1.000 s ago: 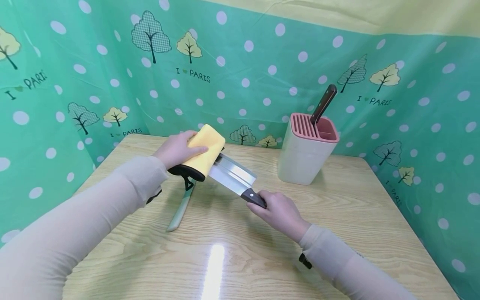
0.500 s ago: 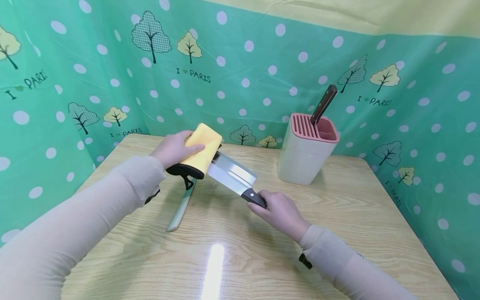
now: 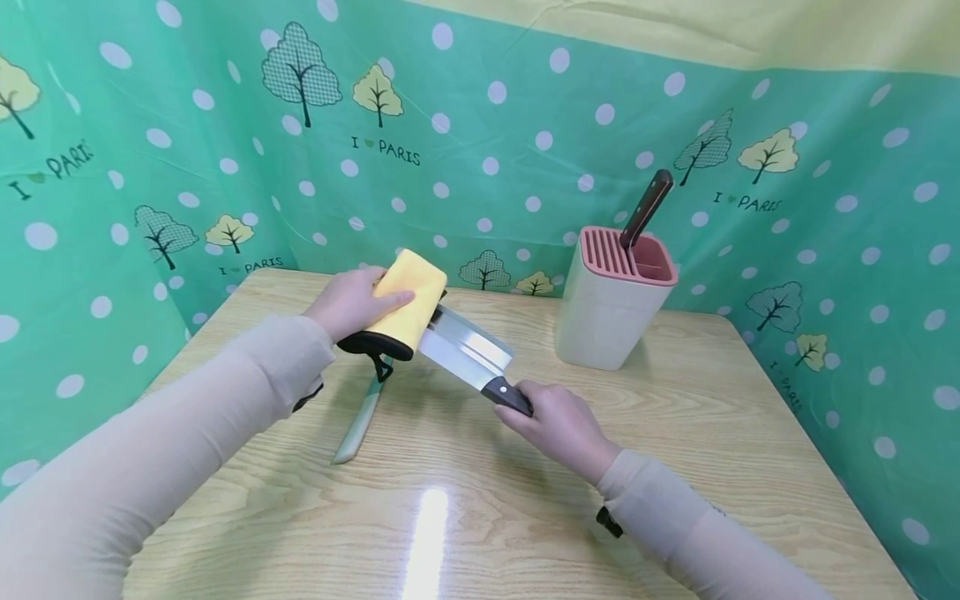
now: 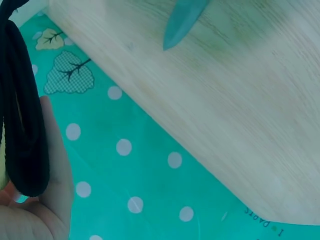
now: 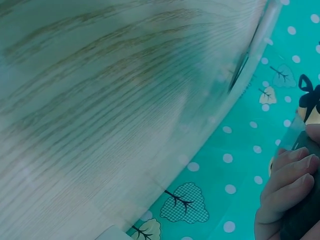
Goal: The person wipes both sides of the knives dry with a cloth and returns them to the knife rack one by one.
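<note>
My left hand grips a folded yellow cloth with a black hem and a black hanging loop. The thumb lies across its upper face. A wide, shiny cleaver slants from the cloth down to my right hand, whose fingers wrap its black handle. The cloth covers the far end of the blade. On the table below lies another knife with a pale green handle, partly hidden by the cloth in the head view; its blade shows teal in the left wrist view.
At the back right of the wooden table stands a white knife block with a pink slotted top. One dark-handled knife stands in it. Green polka-dot curtains enclose the table's back and sides.
The left hand and cloth shift slightly up-left along the blade, then back down-right. The right hand and cleaver hold nearly still.
</note>
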A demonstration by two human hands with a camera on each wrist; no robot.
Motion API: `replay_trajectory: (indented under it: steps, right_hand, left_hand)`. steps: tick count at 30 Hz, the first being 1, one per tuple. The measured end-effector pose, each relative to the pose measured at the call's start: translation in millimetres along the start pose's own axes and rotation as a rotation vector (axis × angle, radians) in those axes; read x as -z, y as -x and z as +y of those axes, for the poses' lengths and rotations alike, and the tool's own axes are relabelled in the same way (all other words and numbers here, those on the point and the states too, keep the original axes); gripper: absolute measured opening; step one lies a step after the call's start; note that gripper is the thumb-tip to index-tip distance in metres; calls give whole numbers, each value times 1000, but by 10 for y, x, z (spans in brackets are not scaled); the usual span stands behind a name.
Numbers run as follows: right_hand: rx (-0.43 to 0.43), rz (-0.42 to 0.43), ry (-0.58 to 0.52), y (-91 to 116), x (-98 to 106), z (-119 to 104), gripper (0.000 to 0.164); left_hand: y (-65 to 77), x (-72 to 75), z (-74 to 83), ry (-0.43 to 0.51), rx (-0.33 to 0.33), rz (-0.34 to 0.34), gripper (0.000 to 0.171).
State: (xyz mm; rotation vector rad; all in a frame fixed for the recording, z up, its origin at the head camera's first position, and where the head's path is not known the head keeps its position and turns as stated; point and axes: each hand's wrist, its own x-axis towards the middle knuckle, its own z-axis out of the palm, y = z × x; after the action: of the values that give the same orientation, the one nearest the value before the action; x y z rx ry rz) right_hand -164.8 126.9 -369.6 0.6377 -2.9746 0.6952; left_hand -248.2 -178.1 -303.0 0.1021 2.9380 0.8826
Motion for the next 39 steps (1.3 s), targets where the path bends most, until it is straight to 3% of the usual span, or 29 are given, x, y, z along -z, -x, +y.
replay_trajectory:
  steps: [9,39]
  right_hand:
    - [-8,-9,-11,-14,-9,-7,29]
    - [-9,-6,9,-40,-5,-3,32]
  left_hand:
    - [5,-70,66,-25,-17,30,72]
    - [46,-148,204,-38,-22,-6,71]
